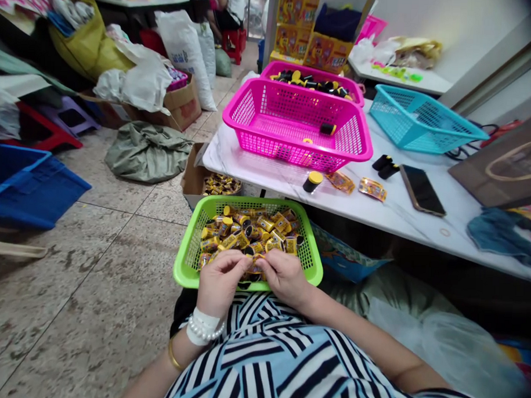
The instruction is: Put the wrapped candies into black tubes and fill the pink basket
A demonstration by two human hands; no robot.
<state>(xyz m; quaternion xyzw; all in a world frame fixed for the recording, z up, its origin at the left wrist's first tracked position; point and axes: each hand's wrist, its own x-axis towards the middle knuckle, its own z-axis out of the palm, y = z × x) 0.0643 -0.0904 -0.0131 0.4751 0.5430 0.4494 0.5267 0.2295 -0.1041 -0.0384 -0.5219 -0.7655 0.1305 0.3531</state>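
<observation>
My left hand (222,279) and my right hand (285,276) meet over the near side of a lime green basket (181,264), which rests at my lap. Both are closed in a pinch, fingertips nearly touching. Between them shows a small orange printed wrapper (258,259), mostly covered by the fingers; whether a canister is inside it I cannot tell. Heaped in the basket are many small black canisters in orange printed wrappers (242,240), some with yellow lids. A white band and a beaded bracelet circle my left wrist.
On the white table (266,177) stand a pink basket (359,135), a blue basket (410,125), a lidded canister (312,181), flat wrappers (372,189), black canisters (386,167) and a phone (422,190). Beside it are a cardboard box (192,182), a cloth sack (149,151) and a blue crate (35,185).
</observation>
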